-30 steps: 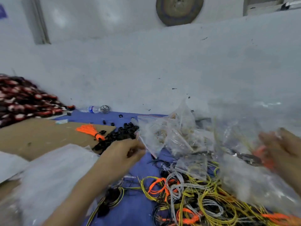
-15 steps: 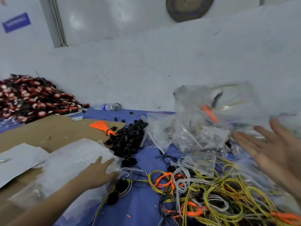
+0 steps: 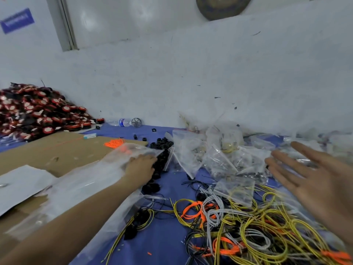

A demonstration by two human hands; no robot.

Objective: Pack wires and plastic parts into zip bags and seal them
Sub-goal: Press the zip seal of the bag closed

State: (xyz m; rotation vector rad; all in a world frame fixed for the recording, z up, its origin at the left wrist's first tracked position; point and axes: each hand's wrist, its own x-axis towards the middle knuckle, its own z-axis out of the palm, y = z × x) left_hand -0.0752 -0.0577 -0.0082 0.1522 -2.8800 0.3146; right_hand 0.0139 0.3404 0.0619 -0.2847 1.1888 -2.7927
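Head view. Left hand (image 3: 140,165) extends palm down onto the stack of empty zip bags (image 3: 86,184), beside the black plastic parts (image 3: 162,148); blurred film covers its fingertips, so a grip cannot be judged. Right hand (image 3: 315,180) hovers flat with fingers spread, holding nothing, over filled zip bags (image 3: 214,157) and tangled wires (image 3: 248,232).

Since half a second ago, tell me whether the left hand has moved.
Yes. The left hand moved rightward and farther from the person, reaching the left edge of the heap of small black plastic parts.
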